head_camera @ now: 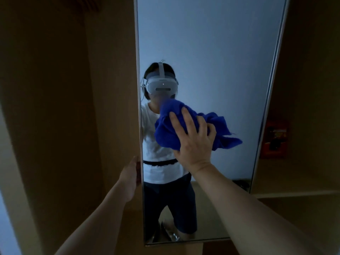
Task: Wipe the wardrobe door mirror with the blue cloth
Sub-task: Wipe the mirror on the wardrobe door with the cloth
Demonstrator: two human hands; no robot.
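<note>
The tall wardrobe door mirror [211, 52] fills the middle of the head view, framed in thin metal. My right hand [193, 142] presses a bunched blue cloth [169, 126] flat against the glass at mid height, fingers spread over it. Part of the cloth hangs loose to the right. My left hand [131, 175] holds the mirror door's left edge, with its fingers curled round the edge and mostly hidden behind it. The glass reflects a person in a white shirt wearing a headset.
The room is dim. A wooden wardrobe panel [110, 89] stands left of the mirror. To the right is another wooden surface with a red sign [275, 138] on it. A low ledge [294, 194] runs along the right side.
</note>
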